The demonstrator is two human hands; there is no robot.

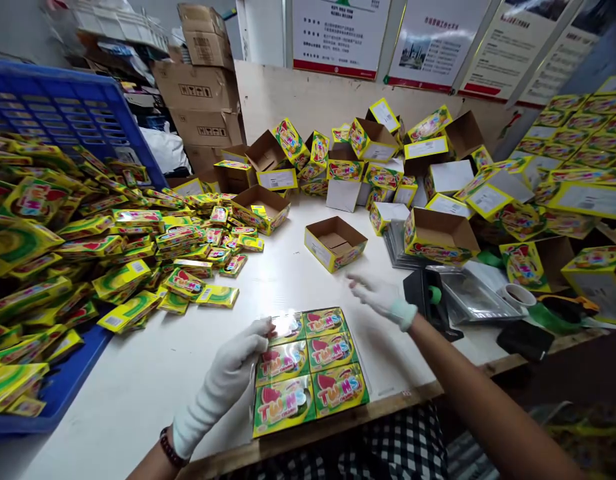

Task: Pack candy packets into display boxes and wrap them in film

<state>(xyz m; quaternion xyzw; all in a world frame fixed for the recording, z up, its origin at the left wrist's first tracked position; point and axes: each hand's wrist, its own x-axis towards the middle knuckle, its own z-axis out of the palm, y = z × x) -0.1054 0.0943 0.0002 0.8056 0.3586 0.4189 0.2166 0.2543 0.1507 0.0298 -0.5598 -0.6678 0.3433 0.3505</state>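
A clear plastic pack (308, 370) holding several small yellow-green "TWINS" boxes in two columns lies flat near the table's front edge. My left hand (228, 377), in a white glove, rests on the pack's left edge with curled fingers holding it there. My right hand (381, 297), also gloved, hovers above the table just right of the pack, fingers stretched out and apart, blurred by motion, with nothing in it. An open, empty cardboard box (335, 242) stands on the table beyond the right hand.
A blue crate (63, 383) at left spills a heap of small boxes (113, 247) across the table. Many open cartons (388, 160) are piled at the back and right. A tape dispenser (431, 300), clear trays (471, 297) and a tape roll (519, 295) lie at right.
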